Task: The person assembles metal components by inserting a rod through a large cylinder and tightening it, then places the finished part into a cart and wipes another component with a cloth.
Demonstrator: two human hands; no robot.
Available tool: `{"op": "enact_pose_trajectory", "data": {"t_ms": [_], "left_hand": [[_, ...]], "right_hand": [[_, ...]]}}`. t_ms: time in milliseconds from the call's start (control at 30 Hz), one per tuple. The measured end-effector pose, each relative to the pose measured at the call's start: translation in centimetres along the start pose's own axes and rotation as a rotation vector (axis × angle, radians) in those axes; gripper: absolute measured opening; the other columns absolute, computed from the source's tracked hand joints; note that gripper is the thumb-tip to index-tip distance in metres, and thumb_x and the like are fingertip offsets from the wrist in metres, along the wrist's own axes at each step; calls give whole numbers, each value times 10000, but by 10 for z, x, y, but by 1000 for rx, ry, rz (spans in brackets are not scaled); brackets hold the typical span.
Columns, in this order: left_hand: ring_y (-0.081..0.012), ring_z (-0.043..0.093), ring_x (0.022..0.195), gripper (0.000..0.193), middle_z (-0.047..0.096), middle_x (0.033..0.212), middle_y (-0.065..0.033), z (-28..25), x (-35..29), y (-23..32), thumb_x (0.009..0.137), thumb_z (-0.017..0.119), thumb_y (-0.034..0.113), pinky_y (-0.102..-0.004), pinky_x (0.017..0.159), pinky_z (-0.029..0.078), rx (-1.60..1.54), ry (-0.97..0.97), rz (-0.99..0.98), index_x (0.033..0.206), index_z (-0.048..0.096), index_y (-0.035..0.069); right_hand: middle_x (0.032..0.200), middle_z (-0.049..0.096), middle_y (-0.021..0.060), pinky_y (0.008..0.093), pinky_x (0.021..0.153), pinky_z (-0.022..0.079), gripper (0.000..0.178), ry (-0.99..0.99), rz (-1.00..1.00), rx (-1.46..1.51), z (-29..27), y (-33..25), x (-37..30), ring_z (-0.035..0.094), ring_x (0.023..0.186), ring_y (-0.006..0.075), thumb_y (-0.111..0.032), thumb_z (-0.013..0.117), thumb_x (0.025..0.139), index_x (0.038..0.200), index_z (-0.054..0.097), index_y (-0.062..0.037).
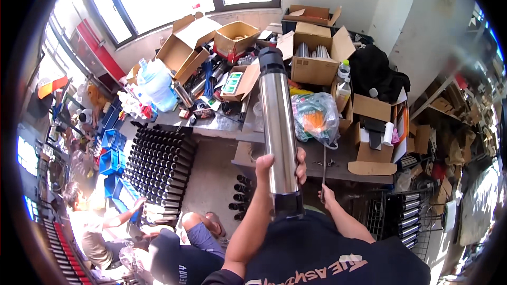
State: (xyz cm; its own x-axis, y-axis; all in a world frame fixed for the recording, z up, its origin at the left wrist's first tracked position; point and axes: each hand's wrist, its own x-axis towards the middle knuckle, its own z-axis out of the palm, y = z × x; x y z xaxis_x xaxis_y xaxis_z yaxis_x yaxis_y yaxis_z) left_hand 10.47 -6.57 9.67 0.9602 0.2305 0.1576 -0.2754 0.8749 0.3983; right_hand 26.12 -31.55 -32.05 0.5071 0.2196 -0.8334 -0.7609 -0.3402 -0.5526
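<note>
1. In front of the dark shirt [317, 237], the steel tube [279, 126] stands nearly upright, leaning slightly, with a black cap [271, 60] at its top and a black lower end [288, 204] close to the shirt; whether they touch, I cannot tell.
2. To handle it well, keep the grip firm and square, since smooth metal could slip or roll; holding this low leaves the top free but may let it sway.
3. Keep the thin rod [324, 166] off the shiny side, where a knock would probably leave a scratch.
4. The left hand [264, 173] is closed around the tube's lower part, thumb on its left side, fingers curled around the right.
5. The right hand [328, 196] is closed on the rod's lower part; the rod points up before the table [364, 178], near the plastic bag [316, 113] in this view.
</note>
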Motion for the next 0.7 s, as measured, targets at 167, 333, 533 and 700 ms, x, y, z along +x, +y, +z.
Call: {"op": "enact_pose_trajectory", "data": {"t_ms": [167,333,533,700], "left_hand": [[-212,677,814,673,638,995,-122,16,-3,17,959,508,598,-349,721,593,234,365,184,1300,472,18],[-256,666,768,634,608,965,-109,-73,17,-11,950,482,632,-403,666,588,67,184,-19,1222,512,60],[-250,668,699,816,621,807,-118,-60,0,-7,902,389,802,-376,634,578,76,338,-13,1048,579,22],[-266,628,736,826,590,958,-148,-51,-1,6,951,363,757,-412,646,562,27,208,51,1408,432,72]], "right_hand": [[779,619,12,285,503,394,461,195,-69,-129,-34,29,-17,526,583,131,-551,646,919,998,636,-97],[815,655,45,275,481,418,472,217,-171,-409,-87,40,-1,559,593,127,-486,669,933,1081,634,-39],[812,705,66,281,536,482,480,214,-185,-571,-97,59,-21,614,624,123,-472,675,936,1065,676,-10],[813,707,65,297,548,484,492,175,-210,-594,-88,74,-20,629,662,136,-509,619,958,1040,683,-28]]}}
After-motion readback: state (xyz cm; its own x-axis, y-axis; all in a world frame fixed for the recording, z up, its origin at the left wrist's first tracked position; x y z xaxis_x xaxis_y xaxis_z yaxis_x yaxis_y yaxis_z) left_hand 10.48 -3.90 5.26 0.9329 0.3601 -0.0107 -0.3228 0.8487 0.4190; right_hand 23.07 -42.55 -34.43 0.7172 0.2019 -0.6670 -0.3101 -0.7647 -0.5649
